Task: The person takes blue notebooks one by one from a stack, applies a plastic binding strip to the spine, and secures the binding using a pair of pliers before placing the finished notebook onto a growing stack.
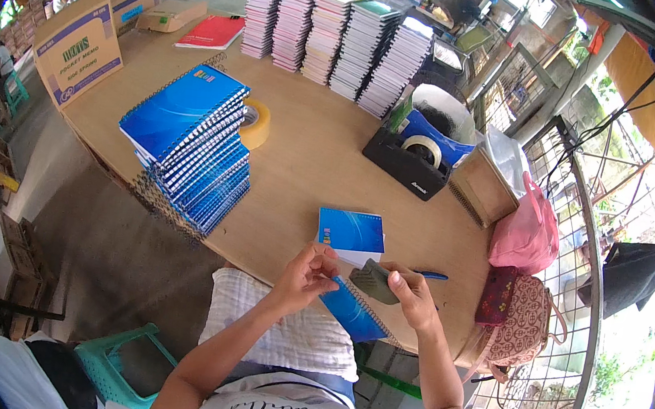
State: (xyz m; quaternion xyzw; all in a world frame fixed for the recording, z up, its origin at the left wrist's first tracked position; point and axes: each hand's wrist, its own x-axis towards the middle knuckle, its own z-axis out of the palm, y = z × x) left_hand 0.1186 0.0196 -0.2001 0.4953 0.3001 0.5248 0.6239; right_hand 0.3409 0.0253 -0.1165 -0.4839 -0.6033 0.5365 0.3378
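A blue spiral notebook [358, 315] hangs tilted over the table's front edge, its wire binding along the upper right side. At the notebook's upper left corner, my left hand [308, 280] pinches with thumb and fingertips. My right hand [413, 301] is closed round a dark grey-green, flat piece with a ridged edge [375, 281], held just above the binding; I cannot make out its kind. Just beyond my hands lies a small blue notebook [350, 230] with white pages showing below its cover. A blue pen [432, 275] rests to the right, beside my right hand.
Blue spiral notebooks [190, 136] stand stacked at left, by a yellow tape roll [255, 125]. Several tall book stacks [315, 33] line the back. A black tape dispenser [409, 161], pink bag [527, 227] and patterned bag [523, 320] sit right; a carton [78, 55] far left.
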